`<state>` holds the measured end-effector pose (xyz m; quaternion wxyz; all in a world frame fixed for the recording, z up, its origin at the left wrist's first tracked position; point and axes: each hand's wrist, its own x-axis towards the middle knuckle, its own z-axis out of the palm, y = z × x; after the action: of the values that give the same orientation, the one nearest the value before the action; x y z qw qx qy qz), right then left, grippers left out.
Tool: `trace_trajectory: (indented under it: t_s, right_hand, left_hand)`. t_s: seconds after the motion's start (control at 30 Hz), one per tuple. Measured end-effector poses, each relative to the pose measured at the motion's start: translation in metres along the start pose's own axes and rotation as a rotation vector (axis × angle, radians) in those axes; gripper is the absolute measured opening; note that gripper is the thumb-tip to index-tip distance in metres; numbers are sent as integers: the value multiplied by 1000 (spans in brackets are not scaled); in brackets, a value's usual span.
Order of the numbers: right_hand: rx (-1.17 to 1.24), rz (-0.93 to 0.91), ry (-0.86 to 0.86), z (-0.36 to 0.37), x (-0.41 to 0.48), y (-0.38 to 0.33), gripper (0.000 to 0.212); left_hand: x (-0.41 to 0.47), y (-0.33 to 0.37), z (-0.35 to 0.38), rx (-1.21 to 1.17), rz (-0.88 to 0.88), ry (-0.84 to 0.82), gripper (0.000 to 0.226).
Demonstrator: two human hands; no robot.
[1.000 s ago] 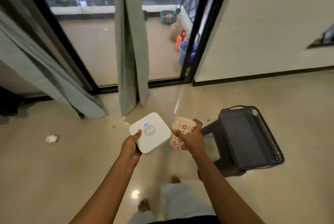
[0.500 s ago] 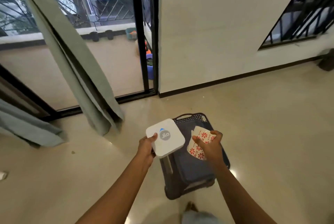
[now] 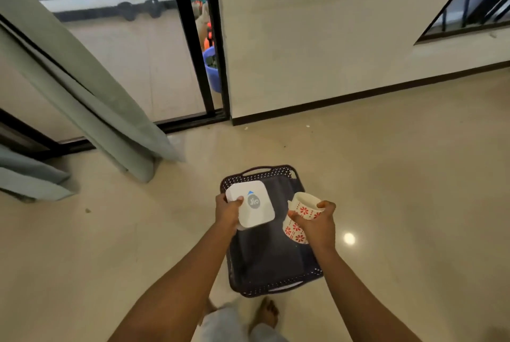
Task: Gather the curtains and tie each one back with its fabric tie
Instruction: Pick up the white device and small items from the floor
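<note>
Grips a white box [image 3: 252,205] in the left hand [image 3: 227,210], thumb on top, and wraps the right hand [image 3: 317,224] round a red-flowered cup [image 3: 299,217], both over a dark basket [image 3: 259,173] on the floor [image 3: 400,176]. Reads "Jio" on the box's grey disc; finds no other writing. Sees the green curtain [image 3: 91,99] hanging loose by the glass door [image 3: 132,65], off to the left, and a second curtain [image 3: 30,179] at the far left edge (no tie in sight). Judges the cloth soft, light and prone to sagging: best bunched at mid-height with both hands freed.
</note>
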<state>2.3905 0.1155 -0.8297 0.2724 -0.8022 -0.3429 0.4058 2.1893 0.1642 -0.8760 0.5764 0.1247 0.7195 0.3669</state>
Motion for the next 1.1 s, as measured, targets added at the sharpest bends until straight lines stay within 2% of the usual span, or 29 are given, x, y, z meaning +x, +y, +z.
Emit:
trace_trajectory:
  t_s: [0.17,0.27,0.37,0.47,0.57,0.63,0.73,0.9,1.03,1.1]
  right_hand:
    - [-56,-35,21,28,33,17,72]
    - [-72,-64,38,42,47,28,77]
    - [-92,-87,86,54,54,34,83]
    - [-100,-124,136,65,59,33,84]
    - [-95,-159,131,75,68,30,79]
    - [-108,-199,124,82,74,28,77]
    - [-117,-270,138,89,81,28,84]
    - [-214,-352,163,101,85,24,113]
    - [-334,-268,73,109,84,24,115]
    - [-446,-279,36,107,84,24,115]
  left_hand:
    - [42,-33,20,107,53,21,46]
    - [53,-46,22,264,197,60,55]
    - [51,-54,14,627,454,33,69]
    - [54,-56,6,1142,706,-114,86]
    - [66,-48,8,1628,779,-261,117]
    - [78,-41,13,1813,773,-275,126]
    - [89,-36,17,1875,823,-269,123]
    - [100,-28,9,1866,853,-225,119]
    - [101,-30,1,1880,928,-301,107]
    - [97,-37,-6,1776,1016,-216,113]
